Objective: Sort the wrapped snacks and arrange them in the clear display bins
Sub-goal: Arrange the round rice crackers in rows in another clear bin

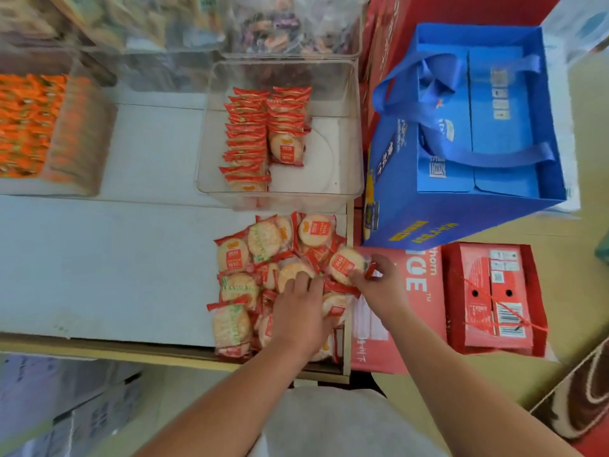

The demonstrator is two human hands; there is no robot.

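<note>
Orange-wrapped snacks (pixel 23 127): one lot, packed tight in a see-through container well to the left of the clear bin (pixel 283 62); blurred.

White counter (pixel 115 258): carried the clear bin at its right end and ran left of it and toward the viewer.

Upper bins (pixel 283 31): behind the clear bin, filled with mixed wrapped sweets too blurred to tell apart.

Clear bin: open-topped, walls transparent.

Filed packets (pixel 250 136): two rows of round crackers in red wrappers, stood on edge in the left half of the clear bin. The left row was the longer.

Loose pile (pixel 244 258): more wrapped crackers, some with green print, heaped flat and overlapping on the counter just in front of the clear bin.

Left hand (pixel 300 311): palm down on the loose pile, in front of the clear bin. Its fingers were bent onto the packets; whether they held one could not be told.

Right hand (pixel 379 285): in front of the clear bin's right corner. Its fingers were narrow, pinching a red-edged packet (pixel 344 263) by its end at the right edge of the pile.

Blue gift bag (pixel 461 143): just right of the clear bin, mouth open, blue boxes inside, ribbon handles lying across them.

Red lettered box (pixel 421 282): in front and to the right of the clear bin, under the right hand.

Red carton (pixel 494 298): further right of the clear bin, tied with red string, barcode label showing.
</note>
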